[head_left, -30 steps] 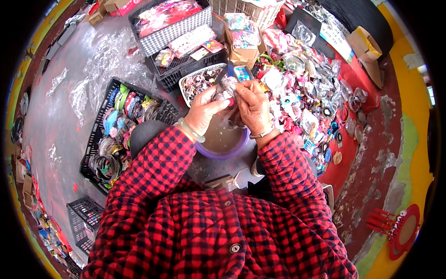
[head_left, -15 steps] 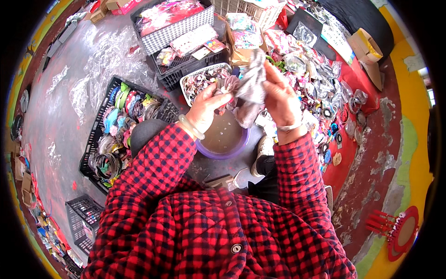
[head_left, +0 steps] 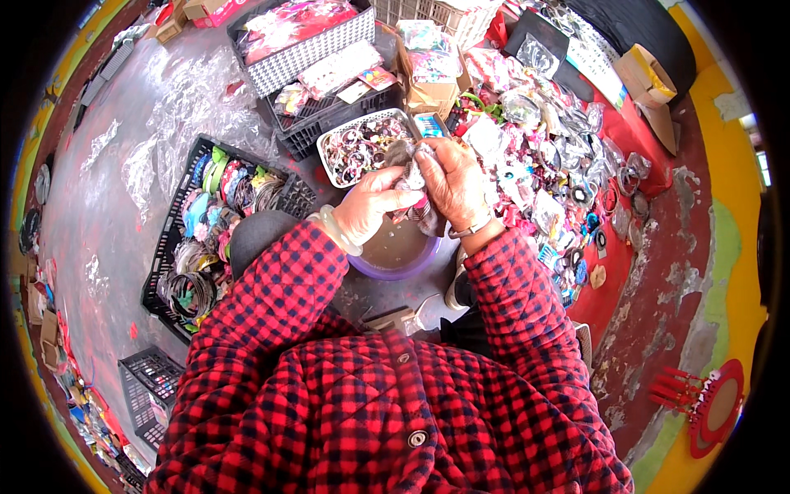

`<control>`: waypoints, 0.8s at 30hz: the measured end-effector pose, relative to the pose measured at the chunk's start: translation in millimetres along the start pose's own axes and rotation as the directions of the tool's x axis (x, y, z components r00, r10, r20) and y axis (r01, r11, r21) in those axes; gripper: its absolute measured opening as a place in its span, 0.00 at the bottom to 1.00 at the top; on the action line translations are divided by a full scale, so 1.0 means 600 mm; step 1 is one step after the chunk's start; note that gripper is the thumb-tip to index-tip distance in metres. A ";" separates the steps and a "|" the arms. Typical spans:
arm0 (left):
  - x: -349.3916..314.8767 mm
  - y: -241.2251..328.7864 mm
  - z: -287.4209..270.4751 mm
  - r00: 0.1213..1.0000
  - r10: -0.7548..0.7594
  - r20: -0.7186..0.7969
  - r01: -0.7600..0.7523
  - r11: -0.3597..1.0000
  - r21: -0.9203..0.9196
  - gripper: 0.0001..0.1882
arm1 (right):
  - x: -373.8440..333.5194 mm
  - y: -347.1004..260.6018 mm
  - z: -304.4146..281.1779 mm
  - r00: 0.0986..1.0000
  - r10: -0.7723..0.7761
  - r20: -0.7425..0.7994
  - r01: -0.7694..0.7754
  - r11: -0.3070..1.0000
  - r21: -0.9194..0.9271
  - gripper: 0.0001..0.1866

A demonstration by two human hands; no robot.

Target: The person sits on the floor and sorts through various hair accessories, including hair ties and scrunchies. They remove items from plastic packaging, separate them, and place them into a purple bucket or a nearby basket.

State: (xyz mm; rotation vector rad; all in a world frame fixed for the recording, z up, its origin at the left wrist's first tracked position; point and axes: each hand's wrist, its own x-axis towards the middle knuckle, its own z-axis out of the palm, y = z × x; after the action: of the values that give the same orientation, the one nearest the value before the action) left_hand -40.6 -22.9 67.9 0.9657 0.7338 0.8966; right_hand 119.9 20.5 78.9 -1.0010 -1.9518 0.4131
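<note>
Above a purple basin [head_left: 399, 274] of murky water, my two hands meet. My left hand [head_left: 366, 204] pinches a small striped fabric piece with a bit of pink [head_left: 420, 202], mostly hidden by fingers; its exact kind is unclear. My right hand [head_left: 454, 181] is closed on a crumpled grey cloth [head_left: 401, 154], which bunches up between the thumbs and against the piece. Just beyond the hands stands a white basket [head_left: 337, 170] of dark and coloured hair ties. A light bangle is on my left wrist, a band on my right.
A black crate [head_left: 156, 280] of headbands stands at my left, near my knee. Stacked crates [head_left: 306, 62] and an open carton [head_left: 434, 97] with packets lie ahead. On the right, a heap of hair accessories [head_left: 568, 193] covers a red sheet [head_left: 605, 305]. Clear plastic film [head_left: 193, 107] litters the floor.
My right hand has come down and inward, bringing the grey cloth from hanging spread out to bunched against the piece in my left hand. The left hand has moved slightly down.
</note>
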 end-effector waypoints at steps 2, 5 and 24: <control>0.002 0.000 0.000 1.000 0.003 0.003 -0.003 1.000 0.018 0.11 | 0.000 0.005 -0.001 0.993 0.116 0.012 -0.117 0.990 0.073 0.10; 0.001 0.001 -0.002 1.000 0.019 0.000 -0.019 1.000 0.011 0.14 | 0.005 0.022 -0.006 0.948 0.319 -0.021 -0.298 0.905 0.305 0.10; -0.002 -0.002 -0.001 0.998 0.057 -0.020 -0.054 0.991 0.121 0.13 | -0.002 0.027 0.014 0.984 0.180 -0.013 -0.173 0.962 0.211 0.11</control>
State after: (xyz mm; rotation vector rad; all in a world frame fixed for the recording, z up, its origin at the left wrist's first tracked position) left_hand -41.5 -24.3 66.7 1.0884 0.7917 0.9218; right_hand 121.2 30.4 63.8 -1.0401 -1.7545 0.6845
